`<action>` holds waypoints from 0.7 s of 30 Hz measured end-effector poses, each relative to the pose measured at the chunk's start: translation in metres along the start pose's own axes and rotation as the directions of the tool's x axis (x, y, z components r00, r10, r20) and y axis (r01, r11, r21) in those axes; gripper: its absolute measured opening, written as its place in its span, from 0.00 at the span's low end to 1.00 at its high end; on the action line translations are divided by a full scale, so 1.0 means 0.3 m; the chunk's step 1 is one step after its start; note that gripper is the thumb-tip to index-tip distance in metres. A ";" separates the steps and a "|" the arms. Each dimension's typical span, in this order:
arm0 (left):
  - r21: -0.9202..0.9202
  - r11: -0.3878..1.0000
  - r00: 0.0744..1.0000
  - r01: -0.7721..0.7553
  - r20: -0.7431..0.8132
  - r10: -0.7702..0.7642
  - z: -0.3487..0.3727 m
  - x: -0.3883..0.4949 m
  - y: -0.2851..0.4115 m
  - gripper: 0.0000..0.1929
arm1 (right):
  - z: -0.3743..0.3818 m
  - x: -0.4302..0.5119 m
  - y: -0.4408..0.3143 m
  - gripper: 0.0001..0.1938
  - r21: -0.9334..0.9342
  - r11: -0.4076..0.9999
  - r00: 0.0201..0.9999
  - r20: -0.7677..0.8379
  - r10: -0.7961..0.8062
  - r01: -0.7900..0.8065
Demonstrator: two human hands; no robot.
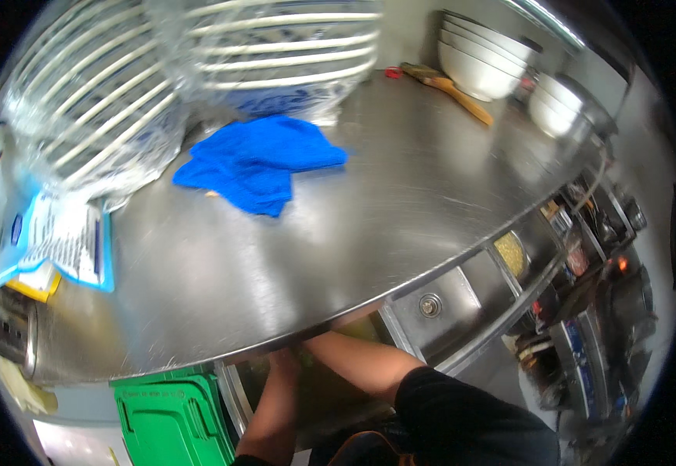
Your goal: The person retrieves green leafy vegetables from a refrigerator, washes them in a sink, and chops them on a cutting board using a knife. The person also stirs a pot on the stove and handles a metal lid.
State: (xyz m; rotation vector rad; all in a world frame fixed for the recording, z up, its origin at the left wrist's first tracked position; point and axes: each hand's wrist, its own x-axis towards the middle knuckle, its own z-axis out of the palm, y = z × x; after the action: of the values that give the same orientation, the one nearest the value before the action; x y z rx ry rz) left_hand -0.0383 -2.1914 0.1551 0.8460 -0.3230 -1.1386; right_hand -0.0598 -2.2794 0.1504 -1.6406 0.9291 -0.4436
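Both my forearms reach under the front edge of a stainless steel shelf (373, 244) into a sink basin (338, 402). The shelf hides my left hand and my right hand, so what they hold or touch does not show. My left forearm (274, 396) comes down at the left of the basin. My right forearm (361, 361) slants in from the right, below a black sleeve. The basin looks dark inside, with something greenish near the left wrist. On the shelf above lies a crumpled blue cloth (262, 157).
Plastic-wrapped stacks of dishes (279, 52) stand at the back left, near a blue-and-white packet (64, 239). White bowls (477, 58) and a wooden-handled brush (460, 99) sit at the back right. A second basin (448, 309) adjoins on the right. A green bin (169, 419) stands left.
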 end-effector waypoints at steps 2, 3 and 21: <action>-0.022 0.999 0.999 -0.026 0.035 0.027 0.072 -0.059 0.001 0.24 | -0.047 0.040 0.010 0.20 -0.005 1.000 1.000 -0.001 -0.007 0.007; -0.082 0.996 0.998 -0.032 0.047 0.036 0.107 -0.089 -0.001 0.25 | -0.057 0.045 0.015 0.20 -0.020 1.000 1.000 0.005 -0.024 0.024; -0.021 1.000 0.988 -0.009 -0.154 0.005 0.097 -0.006 0.132 0.26 | 0.067 -0.025 0.026 0.20 -0.263 0.887 0.920 0.001 -0.393 0.379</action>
State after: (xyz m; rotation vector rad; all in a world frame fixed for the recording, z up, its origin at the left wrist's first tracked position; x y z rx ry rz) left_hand -0.0310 -2.1959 0.2036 0.9071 -0.1854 -1.0617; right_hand -0.0527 -2.2612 0.1386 -2.0763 0.7164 -0.6610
